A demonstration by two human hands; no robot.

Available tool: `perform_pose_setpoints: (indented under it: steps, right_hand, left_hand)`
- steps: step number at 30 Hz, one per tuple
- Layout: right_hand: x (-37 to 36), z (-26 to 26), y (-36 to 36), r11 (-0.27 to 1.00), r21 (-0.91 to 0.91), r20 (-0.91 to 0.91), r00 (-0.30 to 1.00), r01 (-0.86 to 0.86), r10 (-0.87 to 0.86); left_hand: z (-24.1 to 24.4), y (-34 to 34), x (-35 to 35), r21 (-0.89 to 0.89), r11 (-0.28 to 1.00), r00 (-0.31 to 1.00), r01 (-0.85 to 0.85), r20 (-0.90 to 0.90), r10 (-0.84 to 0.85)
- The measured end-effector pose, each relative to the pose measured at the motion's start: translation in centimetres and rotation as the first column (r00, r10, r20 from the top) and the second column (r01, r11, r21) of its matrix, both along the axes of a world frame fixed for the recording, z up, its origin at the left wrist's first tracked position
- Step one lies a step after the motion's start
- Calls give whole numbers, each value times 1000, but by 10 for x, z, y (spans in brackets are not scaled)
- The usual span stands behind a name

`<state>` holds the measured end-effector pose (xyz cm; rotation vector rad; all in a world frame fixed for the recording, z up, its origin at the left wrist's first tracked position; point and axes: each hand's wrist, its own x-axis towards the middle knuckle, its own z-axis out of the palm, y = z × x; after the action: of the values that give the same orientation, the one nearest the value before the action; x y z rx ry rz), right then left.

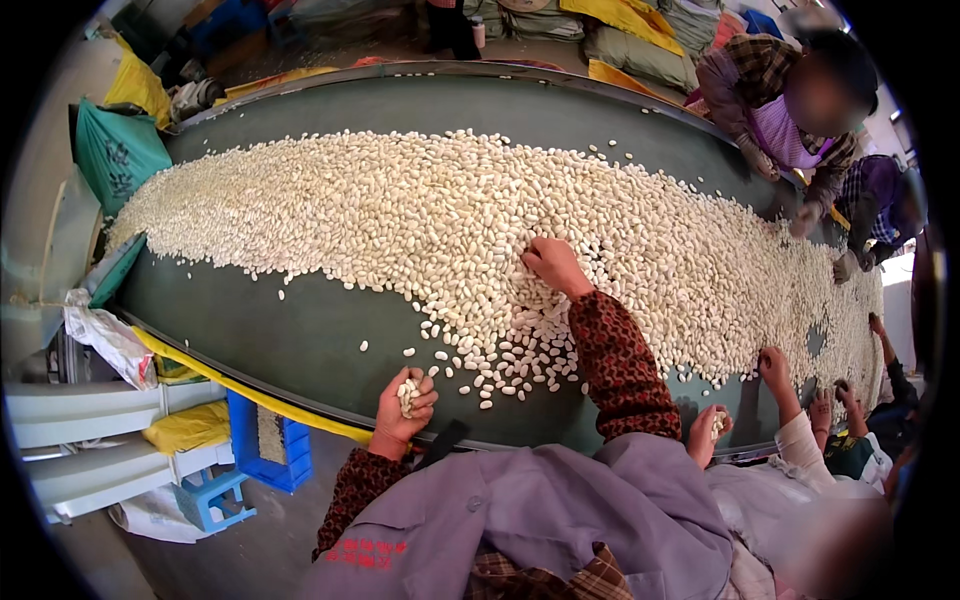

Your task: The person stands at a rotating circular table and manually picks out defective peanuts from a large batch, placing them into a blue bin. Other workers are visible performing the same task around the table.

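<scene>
A broad heap of white beans (420, 202) is spread along a green conveyor belt (315, 330). My left hand (405, 405), palm up near the belt's close edge, is curled around a small handful of the beans. Reaching into the middle of the heap is my right hand (555, 264), its fingers bent down at the beans; its fingertips are partly hidden, so whether it grips a bean cannot be told. Between my hands, loose beans lie scattered on the belt.
Co-workers' hands work at the right, one a gloved hand (759, 159), another a bare hand (774, 366) close to my right arm. A teal sack (120, 157) stands at the belt's left end. Below left are a blue crate (298, 454) and a blue stool (214, 499).
</scene>
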<state>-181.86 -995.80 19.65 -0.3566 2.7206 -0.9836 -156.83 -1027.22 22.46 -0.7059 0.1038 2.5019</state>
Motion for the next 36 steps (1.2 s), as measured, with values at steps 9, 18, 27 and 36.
perform_pose_setpoints:
  steps: [9, 18, 27, 36]
  right_hand:
    - [-19, 38, -118, 868, -456, 173, 977, 194, -127]
    - [6, 28, -150, 841, -487, 238, 962, 236, -132]
    - [80, 36, -127, 867, -419, 6, 956, 268, -293]
    - [14, 56, -246, 997, -40, -463, 885, -67, 41]
  left_hand:
    - [10, -22, -11, -35, 999, 1000, -19, 6, 19]
    - [5, -48, -7, -18, 993, 993, -117, 25, 118]
    - [7, -63, -17, -81, 984, 986, -160, 29, 163]
    - [0, -86, -49, -85, 959, 962, -271, -6, 272]
